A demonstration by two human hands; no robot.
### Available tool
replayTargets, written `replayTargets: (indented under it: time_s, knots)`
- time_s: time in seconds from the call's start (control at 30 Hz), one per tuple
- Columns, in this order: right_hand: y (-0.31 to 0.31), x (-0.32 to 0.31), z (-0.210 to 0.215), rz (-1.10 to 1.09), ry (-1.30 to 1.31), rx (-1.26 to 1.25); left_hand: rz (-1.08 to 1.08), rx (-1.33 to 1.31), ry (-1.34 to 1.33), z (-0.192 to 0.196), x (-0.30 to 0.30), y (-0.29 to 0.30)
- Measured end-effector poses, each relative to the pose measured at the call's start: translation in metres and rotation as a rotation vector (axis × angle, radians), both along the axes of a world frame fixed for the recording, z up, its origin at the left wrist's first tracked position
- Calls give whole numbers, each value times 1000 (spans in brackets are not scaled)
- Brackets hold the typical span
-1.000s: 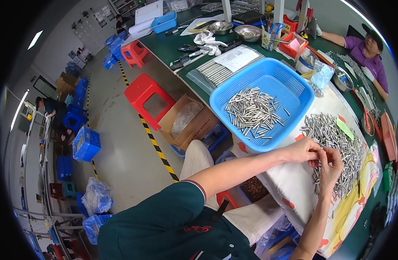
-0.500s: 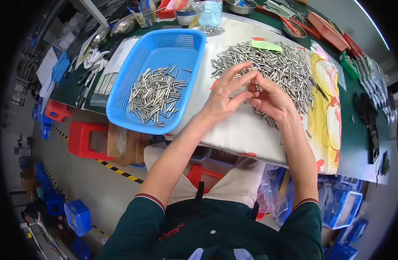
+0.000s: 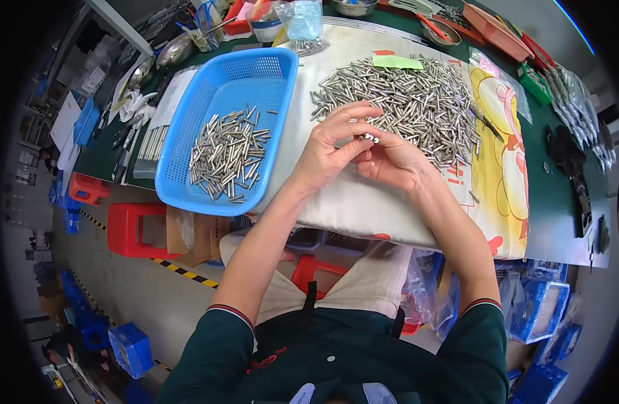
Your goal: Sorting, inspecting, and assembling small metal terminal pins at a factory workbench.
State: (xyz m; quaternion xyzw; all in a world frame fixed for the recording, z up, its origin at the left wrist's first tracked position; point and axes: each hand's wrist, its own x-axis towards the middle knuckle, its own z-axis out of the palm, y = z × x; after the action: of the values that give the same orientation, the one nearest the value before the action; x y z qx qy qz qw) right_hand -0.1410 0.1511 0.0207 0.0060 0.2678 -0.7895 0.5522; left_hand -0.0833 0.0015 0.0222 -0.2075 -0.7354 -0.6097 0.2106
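Observation:
My left hand point(image 3: 328, 149) and my right hand point(image 3: 398, 163) meet over the near edge of a big heap of metal pins point(image 3: 410, 94). Between their curled fingers is a small bunch of metal pins point(image 3: 369, 138), its shiny round ends showing; the rest of the bunch is hidden by the fingers. Both hands are closed around it. To the left stands a blue plastic basket point(image 3: 172, 155) with perforated sides, and a smaller pile of similar pins point(image 3: 230, 153) lies in it. A green paper slip point(image 3: 398, 62) rests on the far side of the heap.
A pale printed cloth point(image 3: 363, 209) with a yellow part covers the table. Tweezers point(image 3: 486, 124) lie right of the heap. Farther back are a clear bag of pins point(image 3: 309, 46), a metal bowl point(image 3: 439, 32) and a pink tray point(image 3: 498, 30). A red stool point(image 3: 131, 230) stands below left.
The view has shifted, with basket and heap appearing farther left. My hands have drawn closer together, and the ends of the held pins now show lined up between the fingers.

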Motion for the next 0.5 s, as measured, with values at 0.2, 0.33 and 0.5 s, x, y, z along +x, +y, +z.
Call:
replayTargets:
  time_s: [0.2, 0.33, 0.5]
  knots:
    - [-2, 0, -1, -20, -11, 25, 41, -49, -17, 1, -2, -1]
    - [-5, 4, 2, -46, 67, 28, 23, -26, -30, -3, -3, -2]
    - [-8, 14, 15, -370, 858, 354, 208, 254, -89, 2, 0, -3]
